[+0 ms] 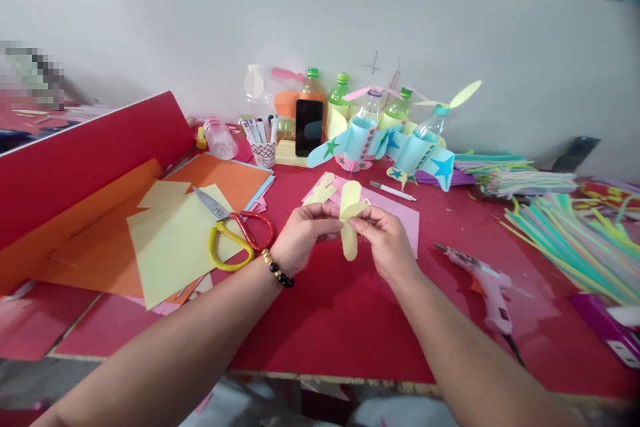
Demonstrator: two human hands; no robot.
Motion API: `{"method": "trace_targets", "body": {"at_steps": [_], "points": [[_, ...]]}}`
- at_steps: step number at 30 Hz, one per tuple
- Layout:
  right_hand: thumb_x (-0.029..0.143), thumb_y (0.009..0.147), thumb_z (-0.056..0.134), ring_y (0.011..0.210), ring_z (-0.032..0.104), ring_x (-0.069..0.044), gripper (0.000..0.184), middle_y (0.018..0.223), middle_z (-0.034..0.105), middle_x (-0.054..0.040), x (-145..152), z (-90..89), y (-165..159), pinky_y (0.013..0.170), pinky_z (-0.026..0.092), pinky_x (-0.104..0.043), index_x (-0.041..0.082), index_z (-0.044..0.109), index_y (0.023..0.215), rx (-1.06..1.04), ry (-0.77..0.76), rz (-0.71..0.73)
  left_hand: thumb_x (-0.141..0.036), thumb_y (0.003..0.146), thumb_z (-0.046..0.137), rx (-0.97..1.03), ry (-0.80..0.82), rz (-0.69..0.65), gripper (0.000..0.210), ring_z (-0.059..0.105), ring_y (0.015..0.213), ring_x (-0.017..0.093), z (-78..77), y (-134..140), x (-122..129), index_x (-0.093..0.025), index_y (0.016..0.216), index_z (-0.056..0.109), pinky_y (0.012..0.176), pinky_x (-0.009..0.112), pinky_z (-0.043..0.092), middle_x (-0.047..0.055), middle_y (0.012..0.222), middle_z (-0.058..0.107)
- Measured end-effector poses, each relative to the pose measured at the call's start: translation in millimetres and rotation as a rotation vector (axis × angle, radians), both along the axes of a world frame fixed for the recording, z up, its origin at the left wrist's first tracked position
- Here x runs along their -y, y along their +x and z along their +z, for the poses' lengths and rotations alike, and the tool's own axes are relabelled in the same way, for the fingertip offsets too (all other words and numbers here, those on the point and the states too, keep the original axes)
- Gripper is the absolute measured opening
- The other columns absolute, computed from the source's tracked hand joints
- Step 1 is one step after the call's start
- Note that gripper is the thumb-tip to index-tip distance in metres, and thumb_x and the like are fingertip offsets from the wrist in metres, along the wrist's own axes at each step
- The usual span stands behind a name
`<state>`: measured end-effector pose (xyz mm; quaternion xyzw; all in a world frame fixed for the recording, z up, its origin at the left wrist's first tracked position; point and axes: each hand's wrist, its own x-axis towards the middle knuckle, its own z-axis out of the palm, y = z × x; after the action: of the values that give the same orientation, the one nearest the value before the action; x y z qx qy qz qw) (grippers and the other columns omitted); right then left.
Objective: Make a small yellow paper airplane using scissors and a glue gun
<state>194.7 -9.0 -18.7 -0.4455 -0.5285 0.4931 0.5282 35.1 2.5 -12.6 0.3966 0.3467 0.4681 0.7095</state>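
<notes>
Between both hands is a pale yellow paper propeller cutout [351,240] with rounded blades, held above the red table. My left hand [305,230] pinches it from the left side; a beaded bracelet [278,270] circles that wrist. From the right, my right hand [385,237] grips it with thumb and fingers closed. Just behind the hands, another yellow paper cutout [323,191] lies on a pink sheet [400,210]. Scissors with red and yellow handles [233,233] rest beside my left wrist, on yellow paper [165,247].
A pink glue gun [483,280] with its cord lies at right, near bundled paper strips [575,240]. Bottle airplanes [363,137], a phone [309,127] and a cup of pens [261,147] stand along the wall. Orange sheets [100,250] and a red board [100,167] occupy the left.
</notes>
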Motion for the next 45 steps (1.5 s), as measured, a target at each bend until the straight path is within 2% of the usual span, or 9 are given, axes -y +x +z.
{"method": "trace_targets", "body": {"at_steps": [5, 14, 25, 29, 32, 39, 45], "points": [[0.027, 0.077, 0.066, 0.065, 0.054, -0.013, 0.009, 0.069, 0.062, 0.0009, 1.0, 1.0, 0.2, 0.064, 0.043, -0.026, 0.018, 0.065, 0.076, 0.002, -0.003, 0.008, -0.020, 0.063, 0.079, -0.045, 0.030, 0.041, 0.021, 0.060, 0.062, 0.009, 2.0, 3.0, 1.5, -0.010, 0.074, 0.065, 0.063, 0.021, 0.051, 0.001, 0.072, 0.065], [0.028, 0.078, 0.066, 0.067, 0.057, -0.014, 0.010, 0.073, 0.065, -0.0007, 1.8, 1.8, -1.3, 0.065, 0.045, -0.027, 0.018, 0.067, 0.078, 0.011, 0.014, 0.023, -0.024, 0.060, 0.080, -0.099, 0.031, 0.077, 0.025, 0.057, 0.058, 0.008, 4.6, 3.8, 2.6, -0.010, 0.066, 0.060, 0.062, 0.022, 0.051, 0.000, 0.063, 0.063], [0.030, 0.076, 0.066, 0.074, 0.061, -0.018, 0.012, 0.079, 0.067, -0.0021, 1.6, 3.4, -1.6, 0.072, 0.048, -0.032, 0.021, 0.066, 0.084, -0.016, -0.005, 0.022, -0.022, 0.062, 0.079, -0.065, 0.088, 0.091, 0.029, 0.063, 0.067, 0.013, 0.2, 3.5, 0.0, -0.012, 0.081, 0.060, 0.068, 0.028, 0.053, 0.001, 0.072, 0.066], [0.032, 0.081, 0.060, 0.065, 0.056, -0.015, 0.014, 0.067, 0.061, 0.0008, 2.3, 4.5, -0.9, 0.065, 0.044, -0.029, 0.021, 0.065, 0.074, -0.051, 0.001, 0.012, -0.021, 0.063, 0.078, -0.120, 0.147, 0.109, 0.027, 0.063, 0.068, 0.013, -3.2, 2.9, -1.6, -0.013, 0.081, 0.060, 0.069, 0.026, 0.052, 0.001, 0.073, 0.066], [0.032, 0.080, 0.062, 0.059, 0.050, -0.013, 0.017, 0.059, 0.054, 0.0029, 2.9, 6.1, -1.2, 0.060, 0.040, -0.027, 0.020, 0.063, 0.067, -0.050, 0.007, 0.011, -0.019, 0.061, 0.078, -0.187, 0.217, 0.129, 0.026, 0.063, 0.068, 0.013, -3.6, 2.5, -1.7, -0.013, 0.081, 0.062, 0.066, 0.023, 0.050, 0.001, 0.072, 0.066], [0.030, 0.077, 0.064, 0.067, 0.055, -0.016, 0.011, 0.070, 0.062, 0.0001, 0.9, 3.4, -0.6, 0.066, 0.044, -0.029, 0.019, 0.066, 0.075, 0.002, -0.012, 0.016, -0.015, 0.067, 0.071, -0.282, 0.308, 0.152, 0.017, 0.063, 0.069, 0.013, 0.0, 3.8, 1.0, -0.013, 0.080, 0.062, 0.066, 0.021, 0.048, 0.002, 0.072, 0.066], [0.029, 0.076, 0.064, 0.067, 0.054, -0.015, 0.010, 0.070, 0.061, 0.0008, 0.0, 2.3, 1.0, 0.066, 0.043, -0.028, 0.020, 0.066, 0.074, 0.030, -0.018, 0.019, -0.016, 0.068, 0.070, -0.288, 0.318, 0.138, 0.014, 0.062, 0.069, 0.013, 0.5, 4.0, 1.7, -0.014, 0.079, 0.062, 0.066, 0.021, 0.048, 0.003, 0.073, 0.067]]}}
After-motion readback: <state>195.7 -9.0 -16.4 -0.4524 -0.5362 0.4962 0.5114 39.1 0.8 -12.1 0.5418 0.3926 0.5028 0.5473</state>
